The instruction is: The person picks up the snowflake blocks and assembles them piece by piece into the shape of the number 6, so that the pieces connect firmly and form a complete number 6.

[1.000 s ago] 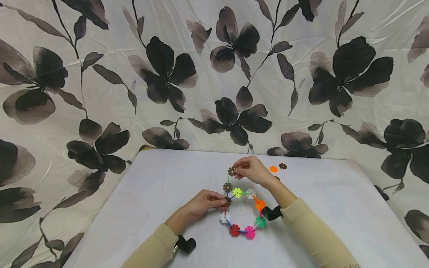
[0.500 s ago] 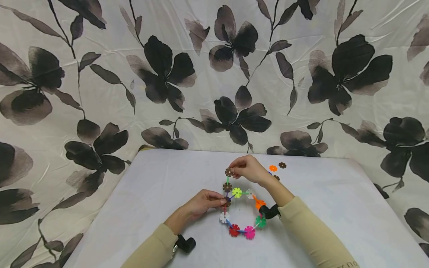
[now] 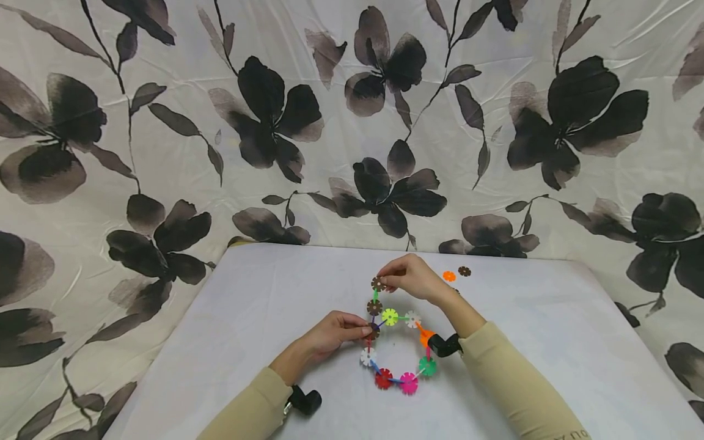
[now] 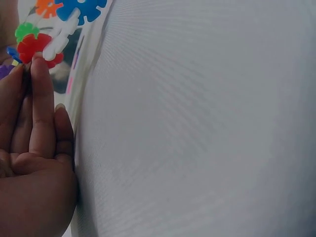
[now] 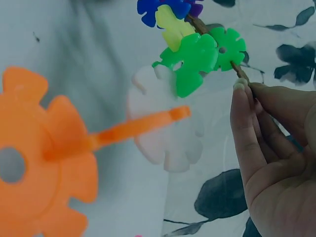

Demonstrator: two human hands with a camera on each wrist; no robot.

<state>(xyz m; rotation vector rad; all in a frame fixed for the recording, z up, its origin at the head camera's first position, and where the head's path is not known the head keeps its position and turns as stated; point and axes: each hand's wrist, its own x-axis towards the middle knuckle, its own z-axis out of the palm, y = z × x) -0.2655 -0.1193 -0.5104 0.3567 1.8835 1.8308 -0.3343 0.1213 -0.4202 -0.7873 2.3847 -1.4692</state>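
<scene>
Notched plastic snowflake discs are linked into a ring, with pieces such as a yellow disc (image 3: 390, 316), a red disc (image 3: 384, 379) and a pink disc (image 3: 409, 383). At the ring's upper left, my left hand (image 3: 332, 334) pinches a dark brown disc (image 3: 375, 332). A short chain rises from there through another brown disc (image 3: 374, 307) and an edge-on green piece. My right hand (image 3: 412, 278) pinches the brown disc (image 3: 377, 283) at its top. In the right wrist view this brown disc (image 5: 240, 72) meets a green disc (image 5: 228, 48). Fingertips partly cover both pinched discs.
Beyond my right hand lie a loose orange disc (image 3: 449, 276) and a brown disc (image 3: 464, 271); another piece is mostly hidden behind the forearm. The white table (image 3: 286, 275) ends at a floral cloth (image 3: 330, 153). Black wrist cameras sit near both cuffs.
My right hand shifts slightly left, then slightly back right, with the top brown disc. The ring's right side tilts a little. My left hand keeps its place.
</scene>
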